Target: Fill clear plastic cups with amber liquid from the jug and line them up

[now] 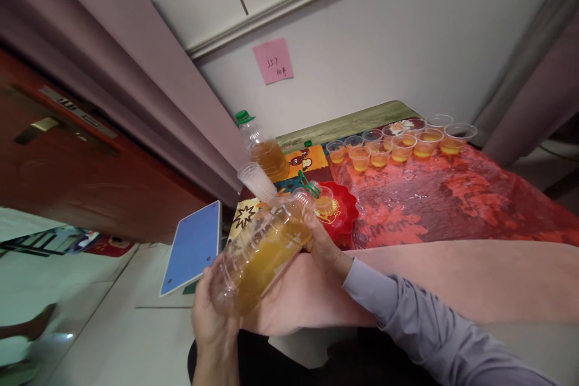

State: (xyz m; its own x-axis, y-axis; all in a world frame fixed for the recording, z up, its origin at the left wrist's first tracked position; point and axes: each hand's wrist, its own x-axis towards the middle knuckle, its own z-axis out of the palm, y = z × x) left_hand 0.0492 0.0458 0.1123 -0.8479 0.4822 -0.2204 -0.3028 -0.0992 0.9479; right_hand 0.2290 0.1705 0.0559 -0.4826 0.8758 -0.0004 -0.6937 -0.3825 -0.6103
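Observation:
A large clear plastic bottle (pixel 266 253), part full of yellow liquid, lies tilted in front of me with its mouth toward the red scalloped plate (pixel 346 229). My left hand (pixel 210 307) wraps round its base. Near the neck, my right hand (pixel 320 241) grips it from the right side. A clear plastic cup (pixel 324 200) stands on the plate under the bottle's mouth, with some yellow liquid in it. By the neck shows a green plastic loop (pixel 309 184), perhaps the bottle's handle. Behind the bottle leans a stack of clear cups (pixel 257 182).
Several cups with yellow liquid (pixel 400 148) stand in rows at the table's back right. A second bottle (pixel 266 154) with a green cap stands at the back left, and a loose green cap (pixel 308 143) lies nearby. A blue board (pixel 192 247) is left of the table.

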